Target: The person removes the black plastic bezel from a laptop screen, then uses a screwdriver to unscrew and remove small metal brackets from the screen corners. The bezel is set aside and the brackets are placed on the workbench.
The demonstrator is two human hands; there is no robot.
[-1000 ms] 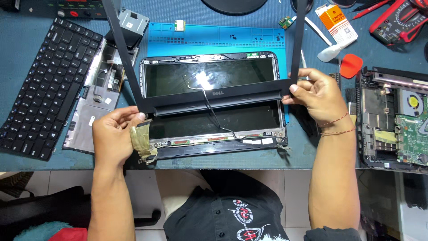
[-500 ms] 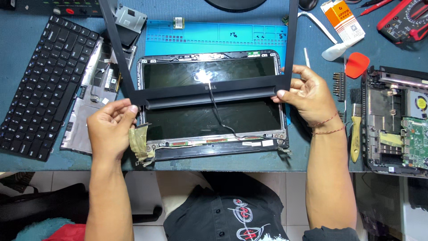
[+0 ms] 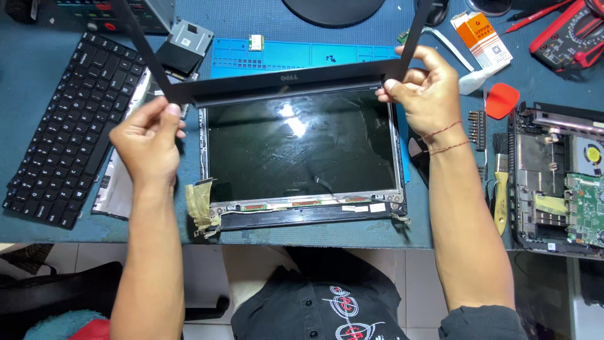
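Both forearms raised over desk. Left hand [image 3: 146, 140] and right hand [image 3: 426, 91] pinch thin black plastic screen bezel [image 3: 283, 83], fingers closed on its corners, above bare glossy laptop display panel [image 3: 301, 146].

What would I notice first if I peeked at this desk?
First, the two hands: the left hand and right hand hold a thin black bezel up over the shiny screen in the middle of the blue table. A loose keyboard lies at the left. At the right sits an opened laptop base with its green board showing.
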